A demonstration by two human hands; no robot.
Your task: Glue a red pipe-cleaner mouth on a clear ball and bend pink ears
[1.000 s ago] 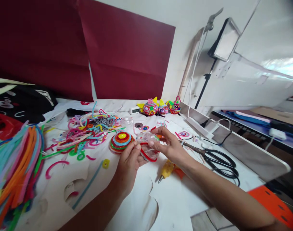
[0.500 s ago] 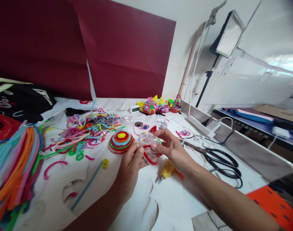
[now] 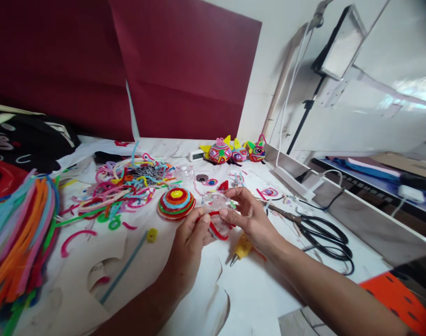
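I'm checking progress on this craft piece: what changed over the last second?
Very little. The left hand slid its thumb up onto the red pipe cleaner, pressing it against the clear ball. The right hand kept its fingers on the ball's far side. Both hands held on throughout. The striped disc, scissors and glue gun stayed put.

Covered, cropped and unreadable parts

The left hand (image 3: 190, 238) pinches the red pipe cleaner (image 3: 215, 230) and the right hand (image 3: 249, 217) holds the clear shell (image 3: 218, 205); their fingers cover the shell's near side and the pipe cleaner's ends. The right wrist hides most of the yellow glue gun (image 3: 241, 247), leaving the nozzle showing. The pipe-cleaner bundle (image 3: 20, 233) runs off the left edge and the orange stool (image 3: 401, 298) off the bottom corner. The small clock (image 3: 196, 155) has digits too small to read.
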